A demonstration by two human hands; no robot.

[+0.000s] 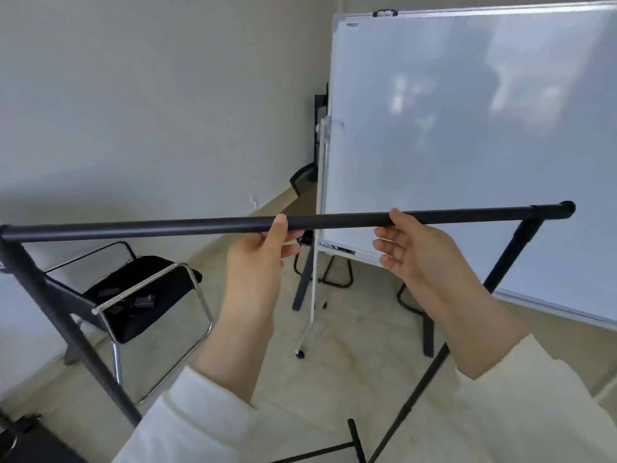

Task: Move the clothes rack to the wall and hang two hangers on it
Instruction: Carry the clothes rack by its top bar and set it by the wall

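Clothes rack [167,226]: one, of matte black round tubing, its single top bar running nearly level across the view from the left edge to a capped right end, with one slanted leg dropping from each end to the floor. It stands on pale beige floor tiles [350,345], between the person and a white wall [150,111].

Two bare hands reach up from cream-white sleeves to the middle of the bar. The left hand [263,248] has its thumb laid against the bar and its fingers loosely curled below, not wrapped around it. The right hand [410,248] is spread wide, thumb tip touching the bar, fingers apart beneath it. Neither grips firmly.

One whiteboard [467,145], glossy, in a thin silver frame, stands on a wheeled white stand at the right. One chair [143,295], with a black padded seat and bent chrome tube arms, sits by the wall at the left, behind the rack's left leg.
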